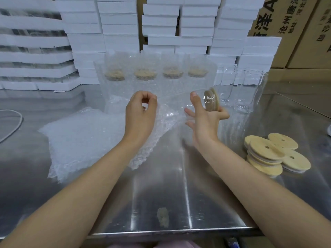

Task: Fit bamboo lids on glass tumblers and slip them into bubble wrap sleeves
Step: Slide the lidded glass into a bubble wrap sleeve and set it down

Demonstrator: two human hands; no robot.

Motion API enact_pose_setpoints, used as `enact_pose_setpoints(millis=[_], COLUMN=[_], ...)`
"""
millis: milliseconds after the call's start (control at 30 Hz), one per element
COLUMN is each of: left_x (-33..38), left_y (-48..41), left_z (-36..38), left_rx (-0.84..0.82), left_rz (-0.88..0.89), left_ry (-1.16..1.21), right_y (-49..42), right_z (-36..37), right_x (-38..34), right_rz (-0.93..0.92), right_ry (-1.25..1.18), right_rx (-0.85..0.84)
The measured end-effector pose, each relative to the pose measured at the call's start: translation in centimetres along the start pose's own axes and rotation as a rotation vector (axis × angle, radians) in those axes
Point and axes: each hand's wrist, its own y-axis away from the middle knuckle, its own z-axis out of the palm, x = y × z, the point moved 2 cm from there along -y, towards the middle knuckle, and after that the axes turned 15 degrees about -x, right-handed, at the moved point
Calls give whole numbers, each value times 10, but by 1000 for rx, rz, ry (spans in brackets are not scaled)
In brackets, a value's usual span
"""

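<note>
Currently the tumbler (pixel 179 102) lies on its side in the air, its bamboo lid (pixel 213 102) already fitted. The right hand (pixel 204 120) grips it near the lidded end, forefinger above and thumb hooked below the lid, the other fingers spread loosely beneath the glass. The base points toward the left hand (pixel 140 113), whose thumb and forefinger pinch the mouth of a bubble wrap sleeve (pixel 161 126). The sleeve's tail hangs below those fingers to the steel table (pixel 179 203). The glass looks just at the mouth, or barely inside; its clear wall makes this hard to judge.

So for this tumbler the lid step is done and the sleeving is the step in hand.

Beyond the fingertips, four wrapped tumblers (pixel 155 74) stand in a row, each lidded and sleeved. Past the right thumb stand bare glasses (pixel 240 86), three or perhaps four; their clear walls overlap, so the count is unsure. Nearer the right wrist lies a pile of loose lids (pixel 275 154), at least six, with some hidden under others. Outside the left wrist rests a stack of spare sleeves (pixel 80 133), too many to count. Much therefore remains.
</note>
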Motion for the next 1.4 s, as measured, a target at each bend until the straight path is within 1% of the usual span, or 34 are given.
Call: enact_pose_setpoints(millis=[100,200,233,300,367,433,533,700,767,867,1000,1067,1133,1233,1333,1400], left_x=[8,14,14,13,9,8,2,-12,-16,-24,-28,-31,-33,-32,-32,-29], left_y=[4,9,10,10,9,7,4,-4,-4,-4,-1,0,0,0,-1,-1], left_z=[2,9,12,13,11,9,4,-7,-12,-15,-10,-7,-4,-6,-9,-9], left_rx=[26,-51,-86,-137,-164,-212,-301,-651,-758,-850,-817,-829,-855,-806,-759,-656], left_rz=[179,339,362,389,386,332,223,-47,-149,-255,-238,-258,-288,-320,-320,-271], left_ry=[-57,-149,-182,-256,-358,-446,-655,-999,-1043,-966,-802,-798,-858,-1038,-1197,-1265], right_y=[6,14,16,17,13,7,0,-12,-14,-15,-13,-12,-11,-11,-16,-18], right_z=[5,12,13,13,10,5,-5,-24,-27,-29,-30,-32,-33,-36,-43,-47], right_x=[5,10,11,13,11,6,-8,-29,-35,-41,-49,-53,-59,-69,-81,-88], right_rz=[136,242,273,307,284,207,18,-202,-287,-337,-346,-366,-393,-422,-397,-381], right_ry=[-176,-345,-395,-439,-424,-375,-310,-181,-169,-223,-297,-313,-376,-531,-690,-808], right_rx=[-23,-87,-100,-73,-26,7,103,230,223,163,106,123,131,81,-23,-122])
